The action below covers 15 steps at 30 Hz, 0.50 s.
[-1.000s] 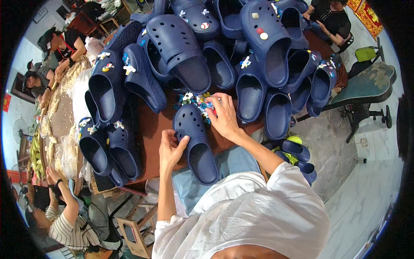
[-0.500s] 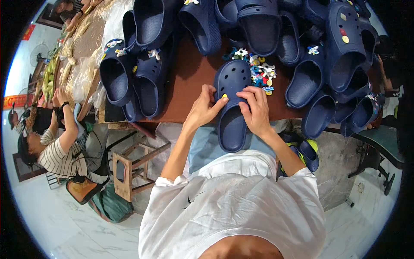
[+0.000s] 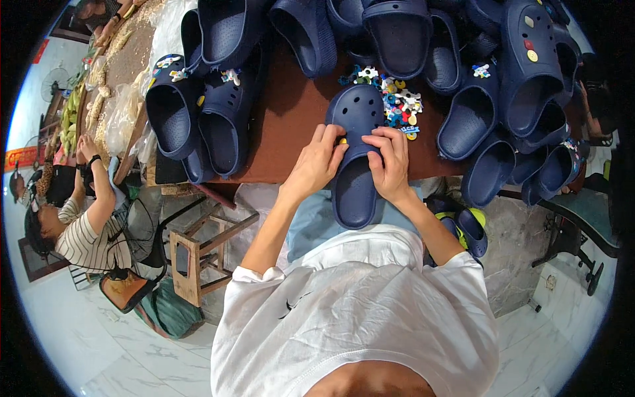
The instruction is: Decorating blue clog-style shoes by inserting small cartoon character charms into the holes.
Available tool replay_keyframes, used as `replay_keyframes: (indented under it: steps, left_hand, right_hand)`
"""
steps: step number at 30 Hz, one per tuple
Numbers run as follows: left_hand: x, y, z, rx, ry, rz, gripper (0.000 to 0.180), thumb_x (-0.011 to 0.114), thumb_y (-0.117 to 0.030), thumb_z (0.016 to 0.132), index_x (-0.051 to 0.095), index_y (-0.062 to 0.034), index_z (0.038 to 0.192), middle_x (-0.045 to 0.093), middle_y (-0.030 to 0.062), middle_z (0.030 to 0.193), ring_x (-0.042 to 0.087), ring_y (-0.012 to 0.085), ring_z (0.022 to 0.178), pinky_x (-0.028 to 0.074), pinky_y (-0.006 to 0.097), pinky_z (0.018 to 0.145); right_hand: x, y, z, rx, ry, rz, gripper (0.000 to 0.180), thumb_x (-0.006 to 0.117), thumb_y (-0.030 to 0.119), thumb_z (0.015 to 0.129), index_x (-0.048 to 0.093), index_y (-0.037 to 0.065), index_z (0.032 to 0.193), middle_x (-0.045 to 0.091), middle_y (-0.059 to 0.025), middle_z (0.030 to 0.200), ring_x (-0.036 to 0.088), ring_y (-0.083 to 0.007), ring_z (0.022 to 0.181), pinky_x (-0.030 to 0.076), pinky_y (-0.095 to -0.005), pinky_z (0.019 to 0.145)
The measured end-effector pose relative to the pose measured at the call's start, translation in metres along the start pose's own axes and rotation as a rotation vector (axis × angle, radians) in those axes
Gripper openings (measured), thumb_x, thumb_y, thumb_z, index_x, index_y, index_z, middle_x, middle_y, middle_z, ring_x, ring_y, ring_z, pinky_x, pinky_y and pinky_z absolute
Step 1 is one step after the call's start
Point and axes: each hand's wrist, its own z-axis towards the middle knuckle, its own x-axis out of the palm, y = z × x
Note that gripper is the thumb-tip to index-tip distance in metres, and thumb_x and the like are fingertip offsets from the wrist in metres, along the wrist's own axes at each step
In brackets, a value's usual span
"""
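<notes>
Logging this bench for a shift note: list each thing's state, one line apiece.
Clog: toe up on table, heel overhanging, held by both hands.
Left hand: gripping the clog's side.
Right hand: pressing on its upper.
Charms: loose pile beside clog.
Other clogs: heaped around.

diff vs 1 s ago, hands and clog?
The left hand came up from the table edge onto the navy clog, joining the right hand, which shifted from the charm pile to the clog's top. Both now press there. The clog stays on the brown table; the surrounding clogs are unmoved.
</notes>
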Motion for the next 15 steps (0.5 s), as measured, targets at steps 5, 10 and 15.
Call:
replay_keyframes:
  steps: [5, 10, 15]
  left_hand:
    - [0.002, -0.002, -0.015, -0.005, -0.119, -0.152, 0.027, 0.061, -0.01, 0.096, 0.064, -0.0043, 0.122, 0.061, 0.0145, 0.11, 0.064, 0.0246, 0.09, 0.052, 0.035, 0.075]
    - [0.006, 0.005, -0.017, 0.078, -0.166, -0.064, 0.028, 0.062, -0.006, 0.094, 0.067, -0.0054, 0.122, 0.063, 0.0132, 0.113, 0.063, 0.023, 0.093, 0.053, 0.035, 0.076]
    - [-0.009, 0.0, -0.008, 0.18, -0.078, 0.085, 0.031, 0.066, -0.004, 0.09, 0.067, -0.0044, 0.121, 0.066, 0.0142, 0.107, 0.063, 0.0286, 0.096, 0.053, 0.037, 0.08]
  right_hand:
    - [0.001, -0.002, -0.003, 0.0, -0.015, 0.02, 0.026, 0.058, 0.026, 0.096, 0.066, 0.006, 0.11, 0.056, -0.0159, 0.111, 0.054, -0.0348, 0.106, 0.043, -0.0447, 0.093]
    - [0.003, -0.003, -0.004, 0.013, -0.028, 0.037, 0.025, 0.058, 0.025, 0.095, 0.066, 0.006, 0.11, 0.056, -0.0158, 0.112, 0.054, -0.0348, 0.106, 0.043, -0.0447, 0.093]
    - [0.005, -0.003, -0.005, 0.016, -0.051, 0.037, 0.025, 0.058, 0.025, 0.095, 0.066, 0.006, 0.11, 0.056, -0.0153, 0.112, 0.053, -0.0344, 0.106, 0.043, -0.0445, 0.093]
